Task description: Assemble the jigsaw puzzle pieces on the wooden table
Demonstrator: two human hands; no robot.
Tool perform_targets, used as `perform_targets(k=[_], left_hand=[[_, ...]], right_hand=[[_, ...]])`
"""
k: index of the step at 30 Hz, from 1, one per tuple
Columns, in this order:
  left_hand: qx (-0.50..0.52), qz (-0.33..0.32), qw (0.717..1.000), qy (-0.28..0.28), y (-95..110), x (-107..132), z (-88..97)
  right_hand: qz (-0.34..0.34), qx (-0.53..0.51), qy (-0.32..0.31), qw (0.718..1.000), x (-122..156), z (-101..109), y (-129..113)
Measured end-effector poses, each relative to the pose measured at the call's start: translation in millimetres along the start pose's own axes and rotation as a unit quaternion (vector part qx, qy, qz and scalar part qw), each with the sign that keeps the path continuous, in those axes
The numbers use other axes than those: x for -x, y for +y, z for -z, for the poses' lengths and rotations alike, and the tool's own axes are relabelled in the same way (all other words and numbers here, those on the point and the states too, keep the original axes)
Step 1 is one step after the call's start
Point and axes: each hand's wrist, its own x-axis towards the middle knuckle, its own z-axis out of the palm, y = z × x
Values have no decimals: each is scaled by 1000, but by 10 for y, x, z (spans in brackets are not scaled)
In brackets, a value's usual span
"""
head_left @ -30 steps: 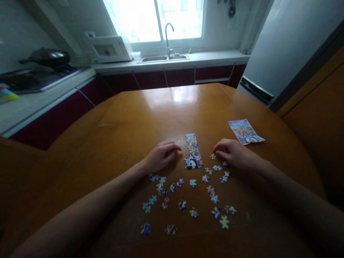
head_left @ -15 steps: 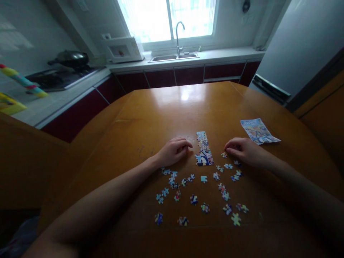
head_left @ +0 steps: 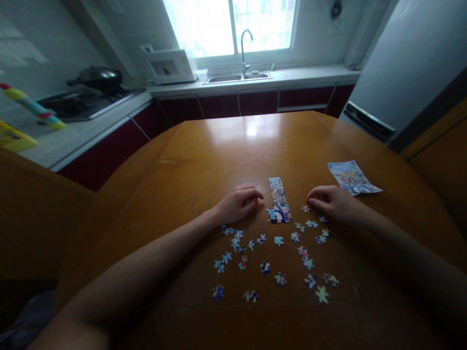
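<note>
A partly joined strip of jigsaw puzzle (head_left: 279, 199) lies on the wooden table between my hands, with a blue-and-white figure at its near end. My left hand (head_left: 241, 201) rests just left of the strip, its fingers loosely bent and nothing visible in them. To the right, my right hand (head_left: 330, 200) has thumb and fingertips drawn together; whatever they may hold is hidden. A loose puzzle piece (head_left: 305, 209) lies just below those fingertips. Several more pieces are scattered nearer me, among them a light-blue piece (head_left: 278, 241) and a yellow-green piece (head_left: 322, 294).
A creased picture sheet (head_left: 353, 177) lies beyond my right hand. Past the table (head_left: 233, 146) stand a counter with a sink (head_left: 224, 78), a microwave (head_left: 171, 66) and a pan (head_left: 99, 78) on the stove. A fridge (head_left: 408, 63) is at the right.
The whole view has shifted slightly. Both hands hold nearly the same places beside the strip, and the pieces look unmoved.
</note>
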Motion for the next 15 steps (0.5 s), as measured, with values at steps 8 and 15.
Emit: perform_targets(k=[8, 15], left_hand=[[2, -3, 1000, 2, 3, -7, 1], [0, -4, 1000, 6, 7, -12, -9]], right_hand=[[2, 15, -7, 1000, -23, 4, 43], [1, 9, -5, 1000, -22, -1, 55]])
